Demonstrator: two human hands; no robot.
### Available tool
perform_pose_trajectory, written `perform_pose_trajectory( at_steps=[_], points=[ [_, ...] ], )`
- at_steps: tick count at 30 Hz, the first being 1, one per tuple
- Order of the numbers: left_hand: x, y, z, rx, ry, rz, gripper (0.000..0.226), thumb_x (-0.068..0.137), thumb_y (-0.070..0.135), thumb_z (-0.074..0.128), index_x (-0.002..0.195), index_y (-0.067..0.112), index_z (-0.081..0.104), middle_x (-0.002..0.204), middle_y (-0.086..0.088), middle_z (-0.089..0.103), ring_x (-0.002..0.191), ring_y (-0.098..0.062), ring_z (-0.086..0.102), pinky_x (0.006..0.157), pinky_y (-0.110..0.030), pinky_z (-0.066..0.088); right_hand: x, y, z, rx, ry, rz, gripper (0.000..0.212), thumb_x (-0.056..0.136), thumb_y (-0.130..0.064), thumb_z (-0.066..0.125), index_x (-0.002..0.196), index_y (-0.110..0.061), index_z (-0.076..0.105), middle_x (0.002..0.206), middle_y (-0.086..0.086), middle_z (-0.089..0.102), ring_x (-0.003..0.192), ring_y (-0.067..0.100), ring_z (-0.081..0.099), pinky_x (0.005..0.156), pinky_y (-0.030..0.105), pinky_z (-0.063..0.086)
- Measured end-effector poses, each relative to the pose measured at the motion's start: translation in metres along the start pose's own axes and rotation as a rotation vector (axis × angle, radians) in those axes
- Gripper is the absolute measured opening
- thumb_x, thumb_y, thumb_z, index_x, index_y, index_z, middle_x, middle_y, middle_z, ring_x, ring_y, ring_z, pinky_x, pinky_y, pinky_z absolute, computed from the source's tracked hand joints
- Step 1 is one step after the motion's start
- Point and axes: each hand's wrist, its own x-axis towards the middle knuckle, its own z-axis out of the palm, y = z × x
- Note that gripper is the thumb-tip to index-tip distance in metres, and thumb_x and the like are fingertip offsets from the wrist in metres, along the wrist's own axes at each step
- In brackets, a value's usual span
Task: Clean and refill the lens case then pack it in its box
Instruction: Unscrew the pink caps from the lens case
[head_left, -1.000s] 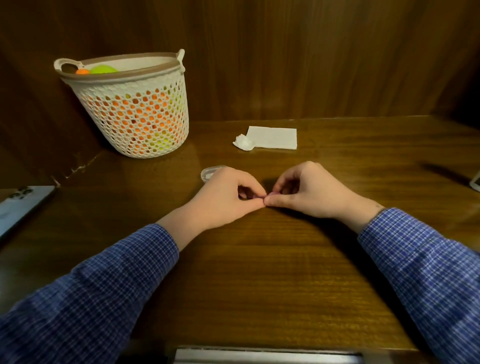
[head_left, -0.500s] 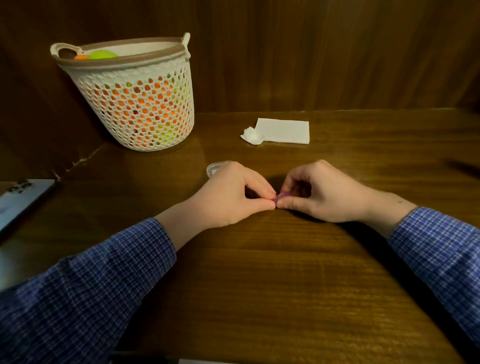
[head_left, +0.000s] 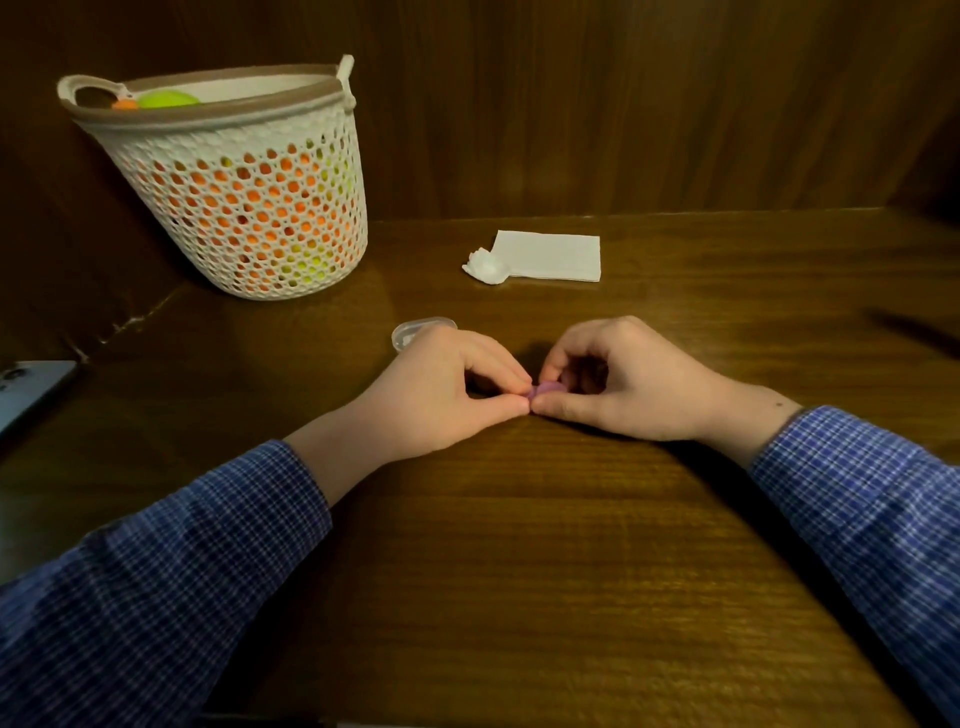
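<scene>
Basket (head_left: 244, 208) white lattice, tan rim; sleeves (head_left: 171, 571) blue checked; bench (head_left: 519, 571) brown woodgrain; napkin (head_left: 550, 254) white.

Dark wood table (head_left: 519, 571) w/ wood-panel wall (head_left: 623, 104) behind; dim warm light.

One table (head_left: 571, 571), wooden. Two hands: one left hand (head_left: 436, 395) and one right hand (head_left: 623, 384), each in one blue checked sleeve, two sleeves in all. One small purple piece (head_left: 546, 388) between the fingertips. One clear plastic lid (head_left: 415, 332), partly hidden behind the left hand. One white mesh basket (head_left: 244, 208) with many orange and yellow-green balls inside; their number cannot be counted. One folded white napkin (head_left: 550, 255). One crumpled tissue wad (head_left: 485, 267). One phone (head_left: 26, 389) at the left edge.
</scene>
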Motion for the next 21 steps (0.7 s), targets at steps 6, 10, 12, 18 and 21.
perform_pose_trajectory(
  at_steps=[6, 10, 12, 18, 21],
  points=[
    [-0.0007, 0.0009, -0.0014, -0.006, 0.005, -0.004, 0.02, 0.085, 0.023, 0.084, 0.105, 0.027, 0.082, 0.103, 0.019, 0.075, 0.102, 0.009, 0.067, 0.09, -0.008, 0.05, -0.0019, 0.0026, 0.0013, 0.136, 0.052, 0.063, 0.035, 0.078, -0.038, 0.085, 0.108, -0.026, 0.07, 0.087, -0.009, 0.075, 0.079, 0.006, 0.07, 0.07, 0.022, 0.058],
    [-0.0002, 0.0006, -0.0013, -0.012, 0.001, -0.011, 0.019, 0.086, 0.023, 0.084, 0.104, 0.028, 0.082, 0.102, 0.021, 0.074, 0.101, 0.009, 0.067, 0.088, -0.005, 0.049, -0.0022, 0.0035, -0.0022, 0.23, -0.003, 0.068, 0.043, 0.081, -0.02, 0.086, 0.12, -0.023, 0.066, 0.094, -0.009, 0.077, 0.078, 0.01, 0.071, 0.075, 0.022, 0.058],
    [0.0001, 0.0003, -0.0009, -0.016, 0.002, -0.011, 0.019, 0.085, 0.023, 0.084, 0.104, 0.027, 0.082, 0.102, 0.02, 0.075, 0.101, 0.009, 0.067, 0.087, -0.005, 0.049, -0.0026, 0.0033, -0.004, 0.263, -0.029, 0.06, 0.045, 0.083, -0.014, 0.084, 0.123, -0.02, 0.064, 0.099, -0.005, 0.078, 0.077, 0.012, 0.071, 0.078, 0.027, 0.06],
    [0.0005, -0.0004, -0.0015, -0.016, 0.002, -0.018, 0.019, 0.085, 0.023, 0.084, 0.103, 0.029, 0.082, 0.101, 0.021, 0.075, 0.099, 0.009, 0.067, 0.087, -0.006, 0.05, -0.0018, 0.0048, -0.0042, 0.25, -0.029, 0.092, 0.046, 0.08, -0.024, 0.087, 0.121, -0.026, 0.065, 0.101, -0.006, 0.073, 0.078, 0.008, 0.069, 0.075, 0.029, 0.061],
    [0.0008, 0.0002, -0.0018, -0.02, 0.002, -0.017, 0.019, 0.085, 0.023, 0.084, 0.103, 0.029, 0.081, 0.101, 0.02, 0.075, 0.098, 0.008, 0.068, 0.088, -0.008, 0.052, -0.0011, 0.0054, -0.0024, 0.219, 0.003, 0.112, 0.049, 0.075, -0.031, 0.089, 0.118, -0.028, 0.066, 0.094, -0.007, 0.072, 0.076, 0.006, 0.069, 0.074, 0.024, 0.059]
  ],
)
